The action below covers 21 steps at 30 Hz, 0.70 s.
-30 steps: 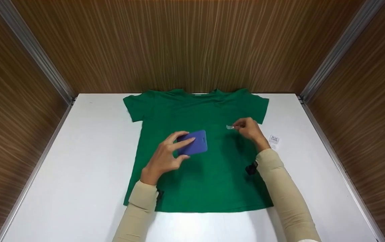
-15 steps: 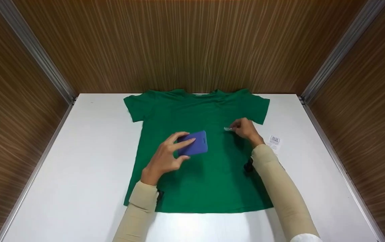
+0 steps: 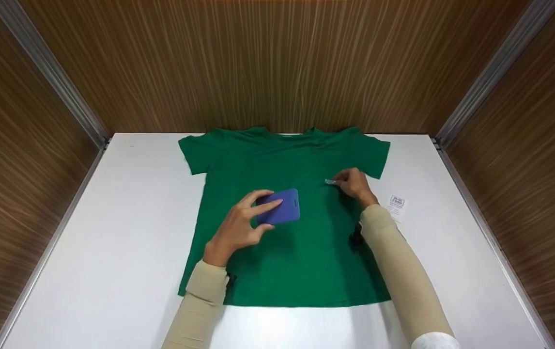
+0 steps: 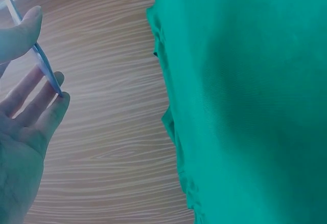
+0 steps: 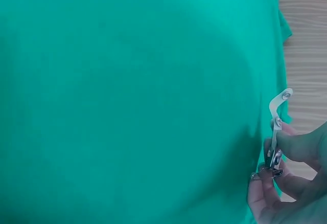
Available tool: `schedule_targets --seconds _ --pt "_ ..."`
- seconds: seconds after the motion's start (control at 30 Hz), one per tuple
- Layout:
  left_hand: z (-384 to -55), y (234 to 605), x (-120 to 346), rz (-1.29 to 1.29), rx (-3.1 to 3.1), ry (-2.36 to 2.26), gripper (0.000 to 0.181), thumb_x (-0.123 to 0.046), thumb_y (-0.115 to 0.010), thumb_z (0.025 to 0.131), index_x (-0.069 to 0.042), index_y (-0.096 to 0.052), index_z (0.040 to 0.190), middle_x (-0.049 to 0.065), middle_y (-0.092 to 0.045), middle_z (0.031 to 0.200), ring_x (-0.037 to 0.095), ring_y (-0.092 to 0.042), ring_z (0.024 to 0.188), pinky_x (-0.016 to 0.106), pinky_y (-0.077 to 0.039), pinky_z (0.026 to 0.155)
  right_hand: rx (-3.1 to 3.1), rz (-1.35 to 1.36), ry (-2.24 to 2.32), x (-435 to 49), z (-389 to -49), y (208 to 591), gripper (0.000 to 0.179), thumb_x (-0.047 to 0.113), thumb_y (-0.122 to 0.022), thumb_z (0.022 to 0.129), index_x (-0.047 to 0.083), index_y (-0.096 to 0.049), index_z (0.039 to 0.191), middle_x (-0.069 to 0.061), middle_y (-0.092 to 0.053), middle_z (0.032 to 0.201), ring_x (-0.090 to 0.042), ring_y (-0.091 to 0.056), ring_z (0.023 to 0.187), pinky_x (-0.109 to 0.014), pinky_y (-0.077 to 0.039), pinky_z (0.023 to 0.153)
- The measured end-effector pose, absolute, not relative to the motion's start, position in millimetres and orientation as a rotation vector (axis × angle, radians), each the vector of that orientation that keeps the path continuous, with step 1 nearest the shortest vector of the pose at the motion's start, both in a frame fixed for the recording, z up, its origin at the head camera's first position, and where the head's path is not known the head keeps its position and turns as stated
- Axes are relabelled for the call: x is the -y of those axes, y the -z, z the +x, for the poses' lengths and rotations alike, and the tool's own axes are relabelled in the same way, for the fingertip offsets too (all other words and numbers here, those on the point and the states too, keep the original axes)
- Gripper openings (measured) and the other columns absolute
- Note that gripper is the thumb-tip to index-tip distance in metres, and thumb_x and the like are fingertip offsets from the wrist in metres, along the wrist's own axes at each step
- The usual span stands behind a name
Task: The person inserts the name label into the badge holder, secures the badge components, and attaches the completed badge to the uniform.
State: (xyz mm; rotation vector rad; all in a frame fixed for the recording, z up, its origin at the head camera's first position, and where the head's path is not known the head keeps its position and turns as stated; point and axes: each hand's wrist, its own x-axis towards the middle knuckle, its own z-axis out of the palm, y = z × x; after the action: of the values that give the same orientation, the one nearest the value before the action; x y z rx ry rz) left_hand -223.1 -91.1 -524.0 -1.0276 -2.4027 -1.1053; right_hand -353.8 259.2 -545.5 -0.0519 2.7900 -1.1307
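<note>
A green T-shirt (image 3: 277,261) lies spread out, its neck toward the back wall. Above its middle my left hand (image 3: 238,223) holds a flat purple card holder (image 3: 287,207) by the edges, thumb below and fingers above and across its face. The holder's slotted end points right. The left wrist view catches the card holder (image 4: 46,66) nearly edge-on. Over the shirt's right chest, my right hand (image 3: 355,185) pinches a small badge clip (image 3: 329,182). In the right wrist view, the badge clip (image 5: 276,109) has a clear strap with snaps and a metal part near the fingertips.
A small white printed card (image 3: 396,206) lies on the white table (image 3: 88,242), right of the shirt and beside my right forearm. Wood-grain panels (image 3: 268,63) stand at the back and both sides.
My right hand has shifted slightly left with the badge clip, then a little up, and the clip has turned a little. My left hand and the card holder have barely moved.
</note>
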Motion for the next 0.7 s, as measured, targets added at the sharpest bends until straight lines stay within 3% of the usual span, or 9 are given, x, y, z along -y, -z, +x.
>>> schedule_targets --seconds 0.7 --pt "-220.3 523.2 89.8 -1.017 2.409 1.082 0.061 -0.011 -0.083 0.086 -0.022 -0.063 0.144 0.015 -0.056 0.148 0.036 -0.056 0.135 0.055 -0.049 0.111 -2.89 -0.03 1.134 -258.7 -349.0 560.8 0.021 0.006 -0.061 0.1 -0.004 -0.074 0.114 -0.026 -0.073 0.119 -0.04 -0.069 0.112 -0.055 -0.054 0.099"
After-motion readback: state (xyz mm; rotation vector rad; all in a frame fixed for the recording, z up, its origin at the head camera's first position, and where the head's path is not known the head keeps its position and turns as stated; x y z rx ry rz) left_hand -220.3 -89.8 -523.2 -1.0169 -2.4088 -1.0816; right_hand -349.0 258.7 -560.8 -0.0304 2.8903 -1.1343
